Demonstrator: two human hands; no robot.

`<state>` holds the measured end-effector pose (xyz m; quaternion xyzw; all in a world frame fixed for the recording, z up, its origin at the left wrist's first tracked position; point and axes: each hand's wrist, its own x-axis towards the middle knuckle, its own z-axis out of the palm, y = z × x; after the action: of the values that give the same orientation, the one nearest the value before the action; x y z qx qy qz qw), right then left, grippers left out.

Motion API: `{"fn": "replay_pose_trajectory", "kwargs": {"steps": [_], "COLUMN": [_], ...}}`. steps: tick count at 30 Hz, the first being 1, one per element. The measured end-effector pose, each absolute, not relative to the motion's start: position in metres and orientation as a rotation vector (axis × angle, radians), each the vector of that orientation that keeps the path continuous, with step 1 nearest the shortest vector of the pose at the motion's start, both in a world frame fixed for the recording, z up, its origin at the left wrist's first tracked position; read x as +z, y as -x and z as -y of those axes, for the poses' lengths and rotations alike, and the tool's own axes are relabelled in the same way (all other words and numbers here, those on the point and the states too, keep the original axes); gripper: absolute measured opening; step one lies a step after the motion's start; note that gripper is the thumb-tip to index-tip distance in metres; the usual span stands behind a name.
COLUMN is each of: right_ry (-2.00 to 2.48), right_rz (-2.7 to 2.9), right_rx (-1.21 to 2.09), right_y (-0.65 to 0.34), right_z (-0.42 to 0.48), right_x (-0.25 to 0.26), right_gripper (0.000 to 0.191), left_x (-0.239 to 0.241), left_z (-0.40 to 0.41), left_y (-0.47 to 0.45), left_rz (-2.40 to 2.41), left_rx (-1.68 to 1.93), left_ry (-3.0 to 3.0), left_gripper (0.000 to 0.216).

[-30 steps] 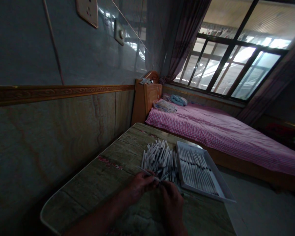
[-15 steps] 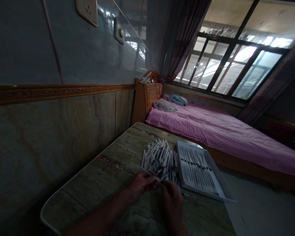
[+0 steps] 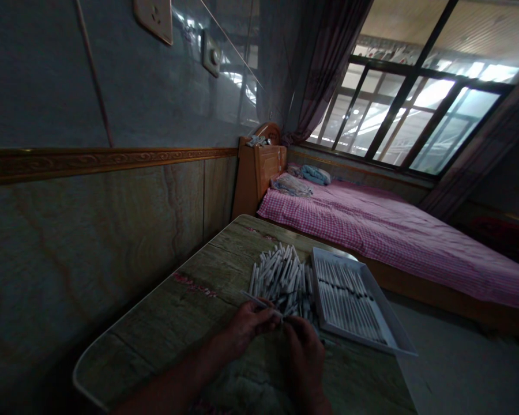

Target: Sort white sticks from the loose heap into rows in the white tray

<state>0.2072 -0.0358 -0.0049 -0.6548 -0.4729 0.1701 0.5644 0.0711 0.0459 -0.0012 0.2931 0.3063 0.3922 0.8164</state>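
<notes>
A slim white pen (image 3: 253, 298) is pinched in my left hand (image 3: 253, 323), its far end sticking out to the upper left. My right hand (image 3: 303, 349) is closed at the pen's other end, its fingertips meeting those of the left; any small part between them is too dark to make out. Just beyond my hands lies a loose heap of similar white pens (image 3: 281, 274), some with dark ends. To the right, a shallow white tray (image 3: 393, 337) holds pens laid side by side in two rows.
The wood-patterned table (image 3: 155, 334) has a pale rounded edge and stands by the marbled wall (image 3: 90, 225). Beyond it is a bed (image 3: 350, 213) with a pink checked cover and a wooden headboard (image 3: 263, 167). A window (image 3: 398, 121) is at the back right.
Both hands stay at almost the same spot, still closed around the pen. My right hand's fingers have shifted very slightly; the heap and the tray look unchanged.
</notes>
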Motion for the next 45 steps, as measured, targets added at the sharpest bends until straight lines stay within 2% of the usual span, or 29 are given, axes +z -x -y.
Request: {"fn": "replay_pose_trajectory", "kwargs": {"steps": [16,21,33,39,45], "right_ry": [1.499,1.451,1.457,1.438,1.422], "right_rz": [1.122,1.139,1.082,0.998,0.942], "right_rx": [0.496,0.496,0.424,0.592,0.606], "right_y": [-0.2075,-0.2073,-0.2080,-0.2030,-0.2016], "right_z": [0.0320,0.0303,0.0308,0.0291,0.0288], "right_x": [-0.0085,-0.0134,-0.0045,-0.0101,-0.0121], "right_gripper": [0.016,0.028,0.019,0.023,0.023], "left_x": [-0.0043,-0.0034,-0.0035,-0.0065,-0.0066], "left_z": [-0.0458,-0.0446,-0.0471,-0.0479,-0.0478], "left_y": [-0.0711,-0.0715,-0.0710,-0.0718,-0.0714], "left_rz": [-0.649,-0.643,-0.615,-0.621,-0.606], "left_rx": [0.832,0.819,0.832,0.843,0.832], "left_ry": [-0.672,-0.661,-0.600,-0.579,-0.600], "left_gripper": [0.046,0.047,0.042,0.043,0.038]}}
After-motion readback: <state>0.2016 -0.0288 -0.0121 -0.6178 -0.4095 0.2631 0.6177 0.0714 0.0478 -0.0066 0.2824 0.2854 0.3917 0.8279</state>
